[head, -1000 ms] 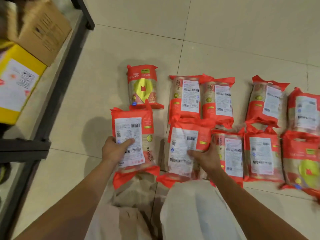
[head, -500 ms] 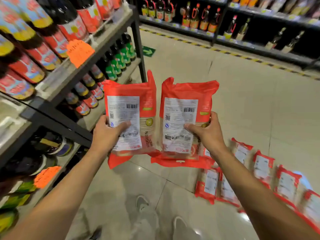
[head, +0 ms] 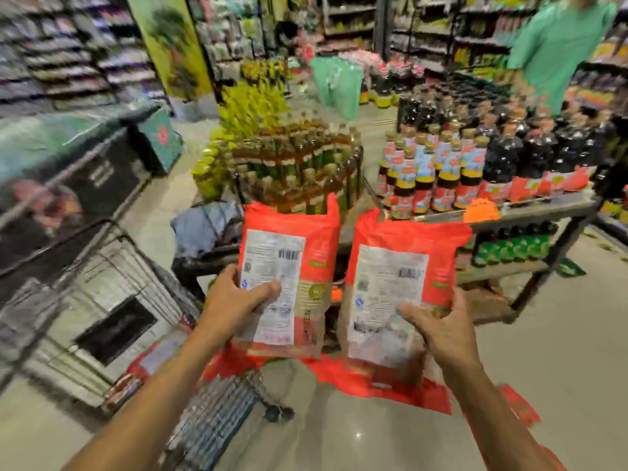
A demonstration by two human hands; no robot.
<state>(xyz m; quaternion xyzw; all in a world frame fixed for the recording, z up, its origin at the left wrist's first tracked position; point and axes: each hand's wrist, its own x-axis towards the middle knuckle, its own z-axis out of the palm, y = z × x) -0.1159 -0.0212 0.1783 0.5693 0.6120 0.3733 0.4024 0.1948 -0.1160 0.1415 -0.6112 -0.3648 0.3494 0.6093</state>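
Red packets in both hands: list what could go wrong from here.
1. The left hand and right hand each grip only the lower half of the left packet and right packet, so one could slip out.
2. The raised packets hide part of the bottle stack just ahead, so walking on might knock bottles over.

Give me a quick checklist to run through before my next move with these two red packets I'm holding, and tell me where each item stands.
1. Left hand grips the left red plastic packet with the white label: ok.
2. Right hand grips the right red plastic packet: ok.
3. Packets upright, labels toward you, a gap between them: ok.
4. Room in the grey wire shopping cart at the left: cannot tell, blurred.
5. Way straight ahead free: not ok, the round stack of amber glass bottles stands there.
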